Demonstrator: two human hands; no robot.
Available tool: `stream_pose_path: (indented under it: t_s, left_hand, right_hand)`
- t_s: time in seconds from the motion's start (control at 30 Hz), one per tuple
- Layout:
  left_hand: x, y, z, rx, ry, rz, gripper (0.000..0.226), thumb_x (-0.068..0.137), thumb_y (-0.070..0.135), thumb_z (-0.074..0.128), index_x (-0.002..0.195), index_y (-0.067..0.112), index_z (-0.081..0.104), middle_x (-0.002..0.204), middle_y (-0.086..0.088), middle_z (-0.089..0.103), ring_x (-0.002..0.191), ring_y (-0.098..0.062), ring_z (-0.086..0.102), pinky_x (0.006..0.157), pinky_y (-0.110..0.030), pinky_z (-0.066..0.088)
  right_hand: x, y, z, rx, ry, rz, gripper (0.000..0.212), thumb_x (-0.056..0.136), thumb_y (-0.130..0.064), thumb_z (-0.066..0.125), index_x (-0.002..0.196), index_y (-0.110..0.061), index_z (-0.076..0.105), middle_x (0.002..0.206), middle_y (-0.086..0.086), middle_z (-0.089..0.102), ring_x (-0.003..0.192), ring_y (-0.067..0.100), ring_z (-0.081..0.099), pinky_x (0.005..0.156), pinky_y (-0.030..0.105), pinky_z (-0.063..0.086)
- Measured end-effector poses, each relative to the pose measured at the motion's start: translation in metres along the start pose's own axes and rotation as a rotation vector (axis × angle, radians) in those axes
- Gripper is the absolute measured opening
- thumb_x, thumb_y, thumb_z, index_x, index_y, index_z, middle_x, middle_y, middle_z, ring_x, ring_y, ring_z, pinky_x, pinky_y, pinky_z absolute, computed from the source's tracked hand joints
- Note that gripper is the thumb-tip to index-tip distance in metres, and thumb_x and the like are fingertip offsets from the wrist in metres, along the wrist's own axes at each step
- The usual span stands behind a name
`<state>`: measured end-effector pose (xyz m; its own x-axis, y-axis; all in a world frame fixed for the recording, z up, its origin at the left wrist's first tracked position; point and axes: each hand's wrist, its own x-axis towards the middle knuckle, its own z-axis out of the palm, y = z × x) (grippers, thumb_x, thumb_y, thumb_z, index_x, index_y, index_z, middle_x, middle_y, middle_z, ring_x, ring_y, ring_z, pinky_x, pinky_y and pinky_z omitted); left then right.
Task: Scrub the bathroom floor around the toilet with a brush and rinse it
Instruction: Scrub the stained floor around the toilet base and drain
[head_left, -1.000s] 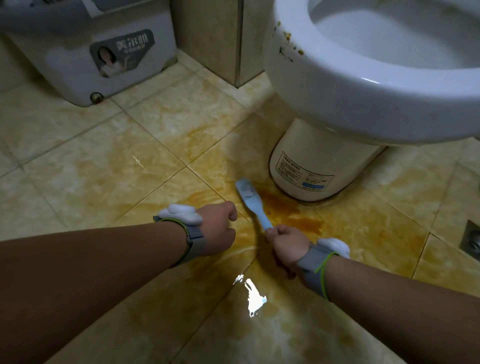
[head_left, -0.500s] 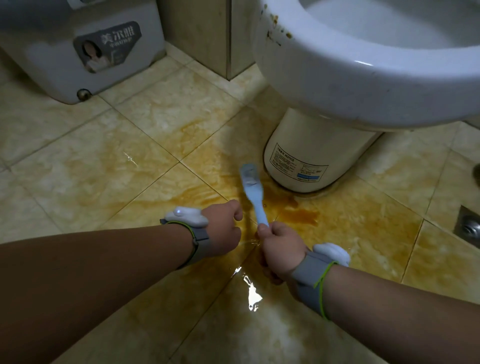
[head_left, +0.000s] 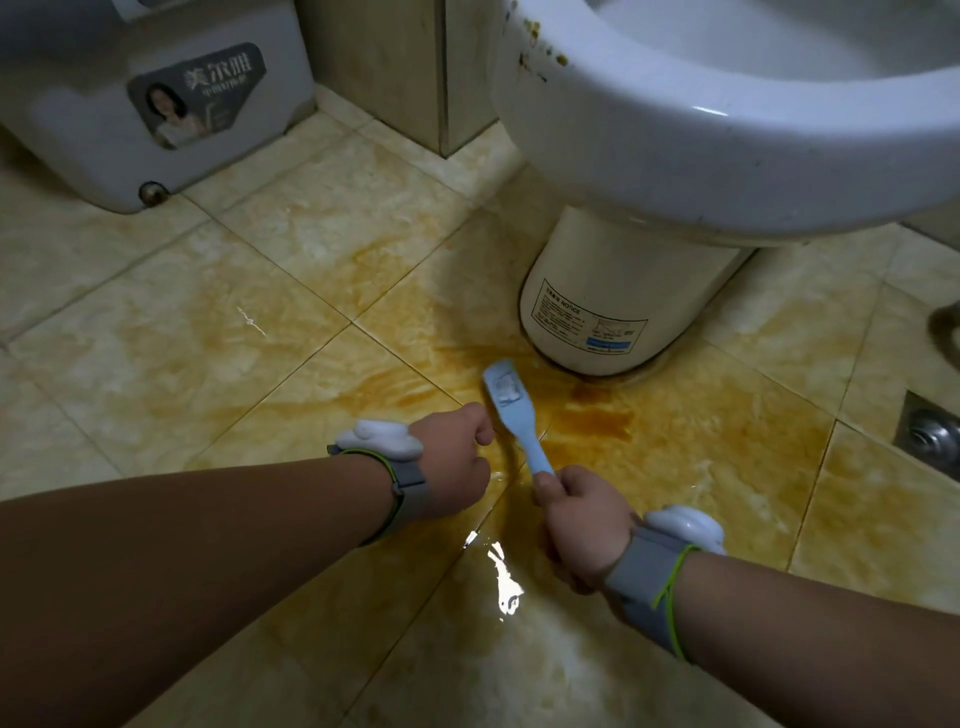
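Note:
A light blue brush lies angled on the wet, orange-stained tile floor, its head just in front of the toilet's white pedestal. My right hand grips the end of its handle. My left hand is closed in a fist just left of the handle, holding nothing that I can see. The white toilet bowl overhangs the pedestal, with brown specks on its rim. Darker brown staining sits on the floor right of the brush head.
A grey appliance with a picture label stands at the upper left. A tiled wall corner rises behind the toilet. A metal floor drain lies at the right edge. A puddle glints between my forearms.
The brush head has swung back and forth in front of the pedestal, and my right hand has shifted with it. My left fist stays beside the handle.

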<state>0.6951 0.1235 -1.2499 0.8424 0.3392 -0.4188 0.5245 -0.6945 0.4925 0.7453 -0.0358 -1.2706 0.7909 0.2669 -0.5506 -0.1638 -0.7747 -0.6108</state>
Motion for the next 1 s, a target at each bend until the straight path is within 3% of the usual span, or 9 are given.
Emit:
stream_pose_path:
  t_s: [0.13, 0.27, 0.37, 0.5, 0.6, 0.7, 0.77, 0.87, 1.0]
  left_hand:
    - [-0.003, -0.005, -0.001, -0.006, -0.036, -0.011, 0.017, 0.085, 0.024, 0.049, 0.1, 0.032, 0.05, 0.084, 0.003, 0.066, 0.073, -0.021, 0.063, 0.064, -0.032, 0.052]
    - [-0.005, -0.01, -0.001, 0.0, -0.04, -0.013, 0.019, 0.086, 0.021, 0.049, 0.104, 0.029, 0.05, 0.087, 0.004, 0.065, 0.073, -0.019, 0.061, 0.06, -0.028, 0.047]
    - [-0.007, -0.011, -0.004, 0.01, -0.038, -0.028, 0.019, 0.085, 0.021, 0.05, 0.103, 0.029, 0.05, 0.088, 0.004, 0.065, 0.076, -0.02, 0.062, 0.065, -0.032, 0.051]
    - [-0.017, -0.019, -0.009, 0.027, -0.015, -0.03, 0.014, 0.085, 0.019, 0.053, 0.098, 0.023, 0.051, 0.09, 0.0, 0.065, 0.081, -0.024, 0.062, 0.069, -0.035, 0.049]
    - [-0.027, -0.034, -0.013, 0.025, -0.038, -0.075, 0.011, 0.086, 0.019, 0.053, 0.096, 0.023, 0.051, 0.089, 0.0, 0.063, 0.079, -0.025, 0.061, 0.065, -0.034, 0.049]
    - [-0.033, -0.041, -0.014, 0.009, -0.071, -0.071, 0.011, 0.088, 0.019, 0.053, 0.098, 0.022, 0.052, 0.092, -0.001, 0.063, 0.081, -0.026, 0.062, 0.066, -0.037, 0.052]
    - [-0.036, -0.045, -0.016, 0.001, -0.063, -0.073, 0.012, 0.088, 0.018, 0.053, 0.099, 0.02, 0.053, 0.093, -0.002, 0.063, 0.08, -0.025, 0.061, 0.065, -0.036, 0.051]
    - [-0.037, -0.049, -0.021, -0.009, -0.059, -0.088, 0.012, 0.088, 0.017, 0.051, 0.099, 0.02, 0.053, 0.091, -0.002, 0.062, 0.077, -0.025, 0.059, 0.063, -0.034, 0.049]
    - [-0.04, -0.059, -0.025, 0.007, -0.022, -0.105, 0.01, 0.084, 0.02, 0.054, 0.084, 0.028, 0.047, 0.082, 0.006, 0.057, 0.074, -0.022, 0.056, 0.059, -0.03, 0.042]
  right_hand:
    - [0.026, 0.013, -0.028, -0.047, 0.115, 0.117, 0.021, 0.093, -0.027, 0.043, 0.081, -0.013, 0.053, 0.079, 0.017, 0.051, 0.05, 0.013, 0.029, 0.047, 0.024, 0.019]
    - [0.009, 0.029, -0.023, -0.017, 0.092, 0.219, 0.028, 0.094, -0.027, 0.038, 0.075, -0.008, 0.046, 0.082, 0.021, 0.054, 0.066, 0.024, 0.047, 0.053, 0.024, 0.028]
    - [-0.01, 0.018, 0.002, 0.091, 0.103, 0.127, 0.028, 0.093, -0.032, 0.042, 0.083, -0.008, 0.054, 0.078, 0.019, 0.059, 0.071, 0.026, 0.051, 0.052, 0.023, 0.027]
    - [-0.01, -0.008, 0.011, 0.002, -0.101, -0.098, 0.027, 0.092, -0.033, 0.051, 0.07, -0.019, 0.05, 0.057, 0.003, 0.049, 0.049, 0.018, 0.042, 0.046, 0.023, 0.029]
    - [0.004, -0.005, 0.006, -0.047, -0.114, -0.011, 0.026, 0.092, -0.028, 0.051, 0.068, -0.019, 0.049, 0.056, 0.001, 0.044, 0.048, 0.014, 0.037, 0.039, 0.016, 0.03]
    - [0.012, 0.009, 0.004, 0.076, -0.039, 0.155, 0.021, 0.093, -0.024, 0.04, 0.079, -0.011, 0.048, 0.077, 0.015, 0.051, 0.068, 0.024, 0.049, 0.06, 0.027, 0.039]
    - [0.007, 0.008, 0.018, 0.086, 0.026, 0.173, 0.024, 0.093, -0.029, 0.037, 0.084, -0.01, 0.049, 0.084, 0.02, 0.053, 0.077, 0.027, 0.051, 0.062, 0.026, 0.037]
    - [-0.003, -0.011, 0.041, 0.089, -0.012, 0.02, 0.03, 0.092, -0.038, 0.043, 0.074, -0.015, 0.049, 0.074, 0.015, 0.056, 0.067, 0.024, 0.049, 0.05, 0.022, 0.025]
    - [-0.005, -0.046, 0.049, -0.127, -0.223, -0.259, 0.025, 0.092, -0.036, 0.051, 0.071, -0.022, 0.053, 0.054, -0.003, 0.047, 0.048, 0.011, 0.04, 0.043, 0.017, 0.03]
